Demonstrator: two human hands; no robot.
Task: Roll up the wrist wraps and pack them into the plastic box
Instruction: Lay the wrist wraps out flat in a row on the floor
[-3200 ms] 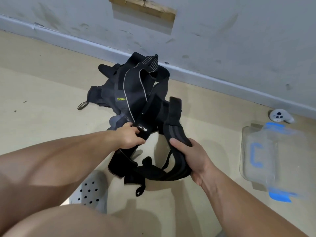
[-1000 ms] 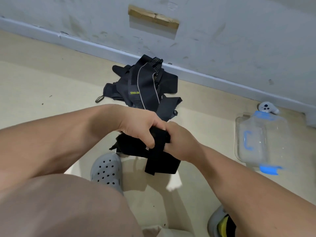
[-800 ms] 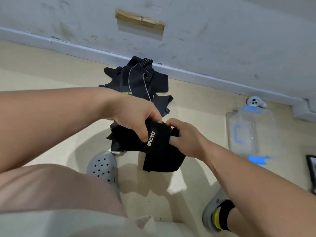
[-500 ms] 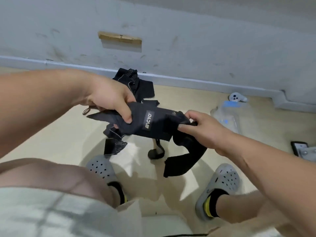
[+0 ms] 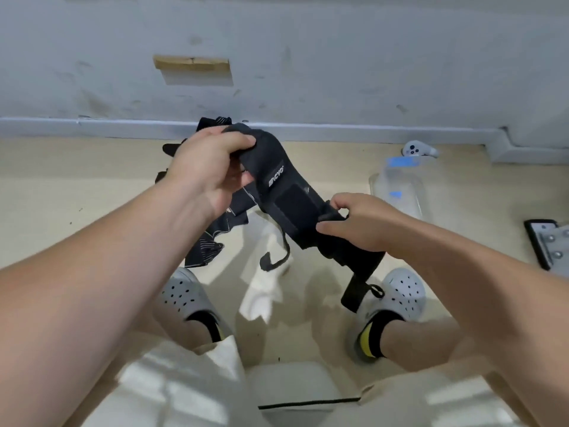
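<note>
With the left hand [image 5: 212, 167] gripping one end of the wrist wrap [image 5: 286, 195] and the right hand [image 5: 354, 226] pinching the other, slack tension risks a loose roll that springs open.

**Hidden, blurred and cropped parts.** The left hand [image 5: 212, 167] closes over the upper end of the wrist wrap [image 5: 289, 208] and screens most of the pile of wraps [image 5: 203, 251] at 10 o'clock. The right hand [image 5: 357, 223] pinches and covers the wrap's middle. The wrap's white lettering is too blurred to read. The plastic box [image 5: 400, 186], at 2 o'clock, is blurred, and its contents cannot be told. A dark device [image 5: 542, 241] at 3 o'clock is cut off by the frame edge.
</note>
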